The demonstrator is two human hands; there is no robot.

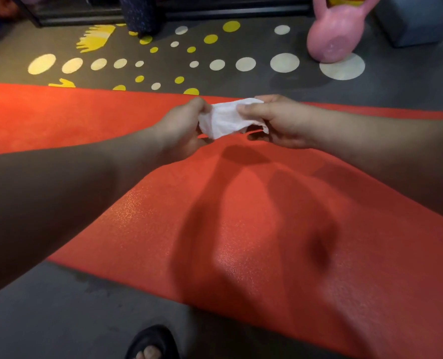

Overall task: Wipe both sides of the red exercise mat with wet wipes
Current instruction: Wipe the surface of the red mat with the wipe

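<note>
the person is readying a wet wipe, held above the red exercise mat spread flat on the floor: left hand and right hand each pinch one end, fingers curled. next it likely needs spreading, then pressing to the mat. no container is visible.

Dim indoor light, soft focus, wide-angle bend.
Lit from overhead: broad dark arm shadows across red mat, speckled glare on its texture lower middle. Left forearm underexposed, near black. White wipe brightest spot, detail washed out. Slight blur on left hand and right hand. Pink kettlebell and floor dots soft. Edges curved, corners darkened.
</note>
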